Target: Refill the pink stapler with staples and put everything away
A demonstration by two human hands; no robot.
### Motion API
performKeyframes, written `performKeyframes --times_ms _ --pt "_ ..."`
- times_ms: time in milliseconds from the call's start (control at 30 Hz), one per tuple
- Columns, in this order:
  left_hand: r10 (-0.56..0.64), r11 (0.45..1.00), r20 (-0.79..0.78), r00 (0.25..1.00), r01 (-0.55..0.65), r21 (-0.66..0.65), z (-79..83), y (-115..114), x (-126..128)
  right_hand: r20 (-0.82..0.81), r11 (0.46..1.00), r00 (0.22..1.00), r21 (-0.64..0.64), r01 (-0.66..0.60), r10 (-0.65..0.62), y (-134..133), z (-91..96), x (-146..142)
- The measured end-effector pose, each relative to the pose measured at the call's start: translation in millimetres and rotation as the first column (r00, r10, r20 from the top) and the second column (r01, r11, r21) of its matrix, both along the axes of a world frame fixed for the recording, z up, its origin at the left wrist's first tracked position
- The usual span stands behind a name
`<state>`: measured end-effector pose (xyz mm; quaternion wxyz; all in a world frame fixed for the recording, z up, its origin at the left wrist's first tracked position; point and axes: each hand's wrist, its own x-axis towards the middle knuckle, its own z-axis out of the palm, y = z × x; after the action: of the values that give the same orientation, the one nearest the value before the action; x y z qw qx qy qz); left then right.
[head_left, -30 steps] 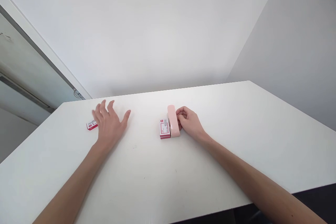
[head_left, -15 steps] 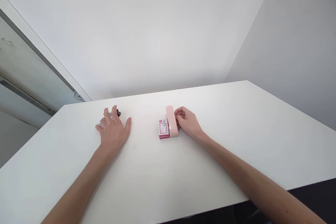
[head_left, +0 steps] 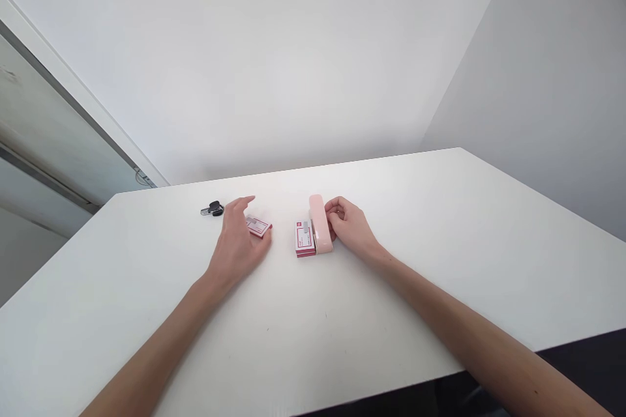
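Head view, one frame. My left hand (head_left: 238, 244) lies low on the white table (head_left: 440, 260), left of frame centre, palm down, fingers (head_left: 244, 202) loosely spread and stretched toward the far edge; thumb side rests on or against a small red-and-white staple box (head_left: 258, 227), which sits flat on the table just right of the hand. Can't tell whether the box is pinched or only touched; no closed grasp visible. Just beyond the fingertips, upper left of the hand, a small black-and-silver item (head_left: 212, 210) lies on the table, apart from the hand; too small to identify. My right hand (head_left: 349, 227) is at frame centre, fingers curled in against the right flank of a pink stapler (head_left: 319, 232), touching it; grip looks light, not wrapped round the body. Stapler lies lengthwise, pointing toward the far edge. A second red-and-white staple box (head_left: 304, 239) stands against the stapler's left flank, touching it, well clear of the right hand. Both forearms enter from the bottom of the frame. Plain white wall behind the table.
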<state>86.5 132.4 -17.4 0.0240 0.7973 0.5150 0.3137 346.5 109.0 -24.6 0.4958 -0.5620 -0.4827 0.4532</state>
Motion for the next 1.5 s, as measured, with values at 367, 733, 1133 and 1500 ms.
performKeyframes --times_ms 367,733,1133,1500 --pt "0.072 0.969 0.156 0.985 -0.032 -0.246 9.4 -6 4 0.001 1.0 1.0 -0.006 -0.008 0.008 0 1.3 0" --pt "-0.264 0.892 0.393 0.881 0.378 -0.248 12.1 -29 34 0.035 1.0 0.999 0.018 -0.013 0.012 5 -6.1 1" --pt "-0.234 0.869 0.348 0.908 0.356 -0.343 10.1 -30 39 0.059 1.0 0.998 0.019 0.014 -0.015 0 -5.8 -2" --pt "0.054 0.945 0.564 0.824 0.14 -0.294 3.1 -12 25 0.116 0.938 0.965 0.286 0.195 -0.236 -3 -12.4 1"
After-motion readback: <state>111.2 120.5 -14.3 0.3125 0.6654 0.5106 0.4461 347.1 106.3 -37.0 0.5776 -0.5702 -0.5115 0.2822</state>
